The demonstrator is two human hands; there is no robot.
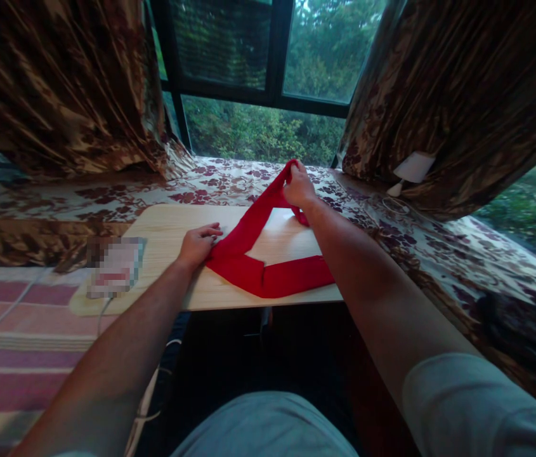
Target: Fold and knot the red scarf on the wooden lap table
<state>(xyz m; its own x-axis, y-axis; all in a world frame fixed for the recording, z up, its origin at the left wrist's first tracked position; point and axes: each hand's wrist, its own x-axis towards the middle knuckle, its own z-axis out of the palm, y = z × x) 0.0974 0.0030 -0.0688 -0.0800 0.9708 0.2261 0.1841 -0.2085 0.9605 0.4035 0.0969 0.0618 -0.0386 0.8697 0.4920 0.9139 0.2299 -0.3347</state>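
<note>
A long red cloth strip (pixel 248 235) is bent into a rough loop over the light wooden table (pixel 167 228). Up at the far side of the table, my right hand (pixel 299 185) pinches one part of it and holds it raised, so a slanting length runs down to the left. The near length lies flat along the front edge, with a crease or overlap near its middle; its right end is hidden behind my right forearm. My left hand (pixel 197 246) rests on the table at the strip's left bend, fingers stretched out, its inner side against the cloth.
A phone-like object (pixel 118 266), blurred out, lies at the table's left with a white cable. A striped bedspread (pixel 15 355) is on the left. Behind stretches a floral-covered window ledge (pixel 229 174) with a small lamp (pixel 414 168). A dark bag-like item (pixel 524 330) sits right.
</note>
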